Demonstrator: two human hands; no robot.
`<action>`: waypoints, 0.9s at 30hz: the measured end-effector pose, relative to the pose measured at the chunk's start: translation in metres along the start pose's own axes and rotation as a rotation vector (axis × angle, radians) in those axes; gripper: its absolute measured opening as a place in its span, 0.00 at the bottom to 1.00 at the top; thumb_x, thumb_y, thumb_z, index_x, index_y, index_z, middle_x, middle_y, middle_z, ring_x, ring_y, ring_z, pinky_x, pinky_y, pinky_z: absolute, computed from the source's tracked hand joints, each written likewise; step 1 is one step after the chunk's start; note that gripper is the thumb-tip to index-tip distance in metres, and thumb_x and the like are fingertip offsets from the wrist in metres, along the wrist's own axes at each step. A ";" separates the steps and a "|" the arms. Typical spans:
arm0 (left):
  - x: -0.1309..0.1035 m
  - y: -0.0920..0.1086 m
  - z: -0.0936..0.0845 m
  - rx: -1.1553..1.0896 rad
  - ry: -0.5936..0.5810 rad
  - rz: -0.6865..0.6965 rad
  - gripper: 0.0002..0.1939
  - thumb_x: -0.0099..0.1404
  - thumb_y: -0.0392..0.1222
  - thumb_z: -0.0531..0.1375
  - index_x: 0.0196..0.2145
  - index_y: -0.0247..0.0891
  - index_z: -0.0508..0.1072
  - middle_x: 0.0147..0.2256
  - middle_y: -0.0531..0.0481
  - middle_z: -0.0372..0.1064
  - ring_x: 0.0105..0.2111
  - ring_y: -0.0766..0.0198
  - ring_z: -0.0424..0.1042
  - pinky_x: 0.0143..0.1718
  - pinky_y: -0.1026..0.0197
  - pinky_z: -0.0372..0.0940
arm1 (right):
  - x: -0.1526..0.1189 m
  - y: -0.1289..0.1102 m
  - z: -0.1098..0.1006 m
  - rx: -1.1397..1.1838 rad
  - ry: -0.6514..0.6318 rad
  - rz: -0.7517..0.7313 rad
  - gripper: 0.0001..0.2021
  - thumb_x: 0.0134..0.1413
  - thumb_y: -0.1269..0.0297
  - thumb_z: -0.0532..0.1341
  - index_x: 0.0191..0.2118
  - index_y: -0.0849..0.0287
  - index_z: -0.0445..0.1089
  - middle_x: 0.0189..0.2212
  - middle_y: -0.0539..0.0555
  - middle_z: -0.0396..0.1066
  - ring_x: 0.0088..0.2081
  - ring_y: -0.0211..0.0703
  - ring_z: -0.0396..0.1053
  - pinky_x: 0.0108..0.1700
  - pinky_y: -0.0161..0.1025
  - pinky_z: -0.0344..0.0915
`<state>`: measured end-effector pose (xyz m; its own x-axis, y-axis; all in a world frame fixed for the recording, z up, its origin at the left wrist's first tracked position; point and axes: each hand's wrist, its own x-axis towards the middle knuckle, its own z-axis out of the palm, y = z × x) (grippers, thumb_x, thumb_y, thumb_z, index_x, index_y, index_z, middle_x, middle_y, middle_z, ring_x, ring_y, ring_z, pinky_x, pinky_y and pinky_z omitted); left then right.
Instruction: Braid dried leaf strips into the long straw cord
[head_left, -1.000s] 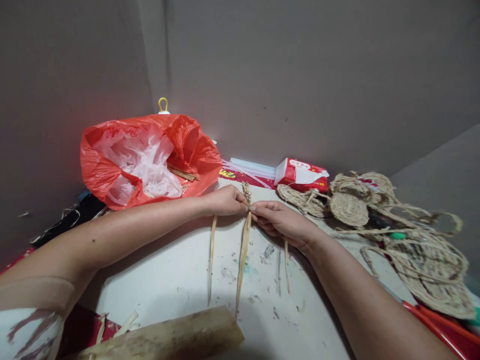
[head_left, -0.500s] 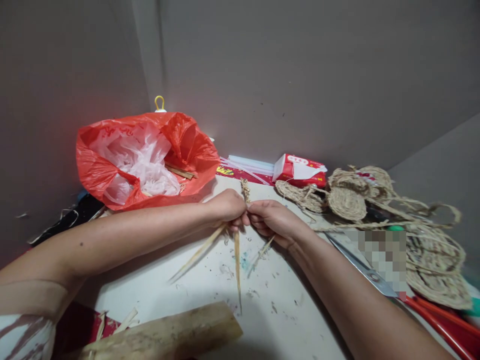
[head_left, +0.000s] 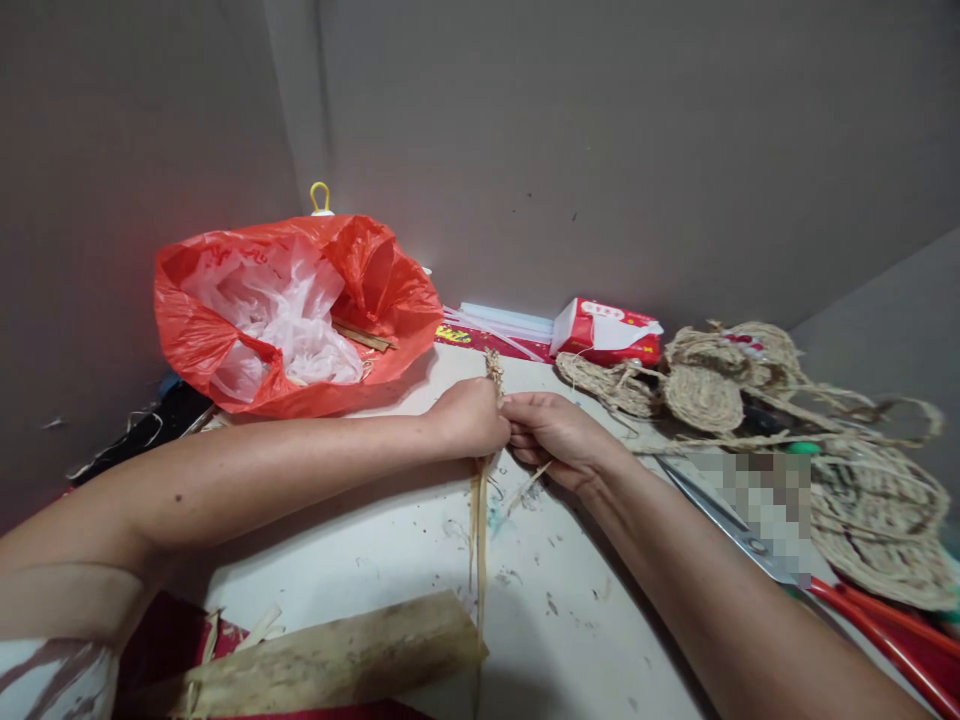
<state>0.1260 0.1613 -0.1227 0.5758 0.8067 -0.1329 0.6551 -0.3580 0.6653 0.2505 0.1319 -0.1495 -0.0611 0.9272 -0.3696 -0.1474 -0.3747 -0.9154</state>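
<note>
My left hand (head_left: 474, 418) is closed around a thin braid of dry plant fibre (head_left: 493, 370), whose knobbly finished end sticks up beyond the fist. Loose straw-coloured strands (head_left: 481, 530) hang below it towards me. Right beside it, my right hand (head_left: 551, 432) pinches at the same braid between thumb and forefinger. A short strand (head_left: 529, 486) pokes out under the right palm. What lies between the fingertips is mostly hidden.
A red plastic bag (head_left: 202, 340) holding white plastic stands back left. Along the back lies a red tissue pack (head_left: 607, 332). At right are coiled woven fibre pieces (head_left: 705, 400) and scissors (head_left: 739, 520) with red handles. A broad dried stalk piece (head_left: 360, 650) lies in front.
The strand that slanted left under my left hand has swung in and now hangs beside the middle one. My left hand has turned more closed over the braid. The view has shifted slightly.
</note>
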 end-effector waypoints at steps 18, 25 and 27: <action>0.014 -0.018 -0.004 -0.810 -0.279 -0.226 0.06 0.61 0.32 0.53 0.26 0.32 0.65 0.16 0.56 0.60 0.15 0.73 0.61 0.18 0.69 0.59 | -0.002 -0.005 -0.010 -0.088 -0.119 -0.022 0.15 0.43 0.60 0.66 0.19 0.60 0.59 0.10 0.40 0.47 0.13 0.25 0.37 0.15 0.29 0.33; 0.017 -0.016 -0.007 -0.619 -0.319 -0.140 0.13 0.61 0.36 0.51 0.19 0.34 0.62 0.17 0.54 0.62 0.12 0.75 0.53 0.13 0.68 0.46 | -0.004 -0.008 -0.012 -0.194 -0.115 -0.008 0.18 0.40 0.54 0.68 0.19 0.60 0.60 0.11 0.40 0.46 0.14 0.26 0.37 0.15 0.30 0.31; 0.019 -0.017 -0.009 -0.541 -0.322 -0.141 0.13 0.60 0.37 0.52 0.18 0.35 0.61 0.16 0.53 0.62 0.12 0.75 0.50 0.13 0.67 0.45 | -0.004 -0.008 -0.012 -0.218 -0.117 -0.006 0.18 0.41 0.54 0.67 0.19 0.60 0.60 0.11 0.40 0.46 0.14 0.26 0.37 0.15 0.30 0.32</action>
<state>0.1218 0.1869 -0.1300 0.6755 0.6173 -0.4034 0.4438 0.0966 0.8909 0.2641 0.1312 -0.1422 -0.1764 0.9182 -0.3546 0.0681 -0.3480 -0.9350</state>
